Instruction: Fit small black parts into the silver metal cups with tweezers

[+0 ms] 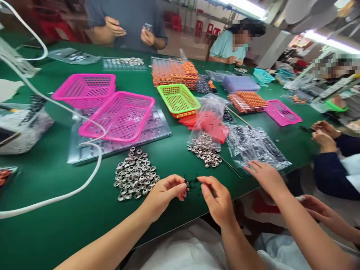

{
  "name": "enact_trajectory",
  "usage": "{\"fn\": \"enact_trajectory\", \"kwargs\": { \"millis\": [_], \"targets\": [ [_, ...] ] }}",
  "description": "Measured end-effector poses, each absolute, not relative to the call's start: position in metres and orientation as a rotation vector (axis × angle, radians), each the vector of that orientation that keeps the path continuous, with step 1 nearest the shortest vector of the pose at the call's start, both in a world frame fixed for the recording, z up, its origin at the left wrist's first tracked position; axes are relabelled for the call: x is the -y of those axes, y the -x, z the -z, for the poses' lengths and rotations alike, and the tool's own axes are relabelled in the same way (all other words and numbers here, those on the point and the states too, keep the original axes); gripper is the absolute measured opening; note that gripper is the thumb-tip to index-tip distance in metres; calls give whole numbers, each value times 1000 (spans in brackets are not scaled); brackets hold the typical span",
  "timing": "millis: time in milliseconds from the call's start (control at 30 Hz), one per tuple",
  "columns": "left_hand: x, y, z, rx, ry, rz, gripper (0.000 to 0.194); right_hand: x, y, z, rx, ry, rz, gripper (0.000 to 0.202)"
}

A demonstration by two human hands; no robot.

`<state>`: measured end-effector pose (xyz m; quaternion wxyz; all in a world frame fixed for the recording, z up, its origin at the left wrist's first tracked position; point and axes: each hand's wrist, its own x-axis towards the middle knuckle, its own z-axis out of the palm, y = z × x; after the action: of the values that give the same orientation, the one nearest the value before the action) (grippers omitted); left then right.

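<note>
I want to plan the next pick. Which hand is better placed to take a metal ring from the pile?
Probably the left hand: the ring pile lies just beside it, while the right hand is farther away.

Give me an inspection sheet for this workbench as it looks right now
Surface: green table, crowded with parts.
Job's things: small black pieces between both hands; pile of silver rings beside the left hand.
Clutter: two pink baskets, green basket, clear bags, orange trays, bagged silver rings.
Grippers: left hand and right hand, fingers pinched at the black pieces; whether they grip any is unclear.
Cables: white cable looping across the table.
Surroundings: a co-worker's hand on the bags; other people seated around.
</note>
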<state>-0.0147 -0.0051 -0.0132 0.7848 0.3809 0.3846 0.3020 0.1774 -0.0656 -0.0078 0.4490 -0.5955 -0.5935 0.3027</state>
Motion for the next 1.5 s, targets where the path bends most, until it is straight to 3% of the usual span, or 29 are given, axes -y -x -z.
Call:
{"fn": "enact_trajectory", "kwargs": {
  "millis": [233, 567, 967, 1333, 1500],
  "targets": [
    [7, 13, 11, -784, -822, -673, 37, 60, -170, -3, 1430, 1476, -1096, 10],
    [11, 13, 7, -862, -972, -663, 25, 54, -167, 0, 1389, 1537, -1218, 10],
    [11, 12, 1, -930, -954, -629, 22, 56, -159, -2, 1538, 1565, -855, 11],
    [17, 11, 8, -1063, -1052, -630, 21, 61, -147, 14, 1850, 1464, -145, 15],
    [16, 13, 9, -1075, -1102, -601, 15, 63, -145, 17, 1927, 1480, -98, 17]
  ]
}}
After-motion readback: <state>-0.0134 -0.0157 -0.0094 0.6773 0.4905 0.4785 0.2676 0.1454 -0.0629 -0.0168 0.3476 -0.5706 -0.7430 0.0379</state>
